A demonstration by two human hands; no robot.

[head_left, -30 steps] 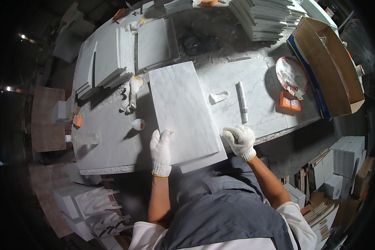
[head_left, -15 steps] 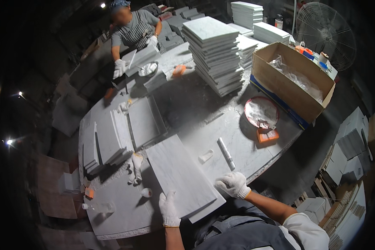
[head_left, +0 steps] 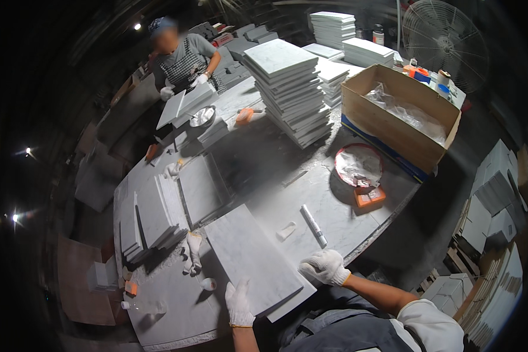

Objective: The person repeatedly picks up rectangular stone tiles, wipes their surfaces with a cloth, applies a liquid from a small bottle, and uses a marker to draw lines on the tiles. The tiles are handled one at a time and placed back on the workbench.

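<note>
A white-grey marble slab (head_left: 249,252) lies at a slant on the near side of the table, over another slab (head_left: 302,298) whose corner juts toward me. My white-gloved left hand (head_left: 239,304) grips the upper slab's near left edge, its thumb side against the top face; part of the fingers is hidden. Just beyond the right edge of that slab, my gloved right hand (head_left: 325,267) has its fingers stretched leftward and holds nothing visible. Further up lie a white marker-like tube (head_left: 314,225) and a small crumpled white piece (head_left: 286,230).
Left are leaning slabs (head_left: 152,208), a loose glove (head_left: 192,255) and a clear bottle (head_left: 149,307). A tall slab stack (head_left: 290,94), an open cardboard box (head_left: 393,126), a powder-filled bowl (head_left: 359,165) and an orange block (head_left: 369,198) stand farther off. Across the table is a co-worker (head_left: 188,61).
The view has shifted slightly. My hands keep nearly the same places by the slab. The co-worker's hands have drawn back toward the body, and their slab has tipped lower.
</note>
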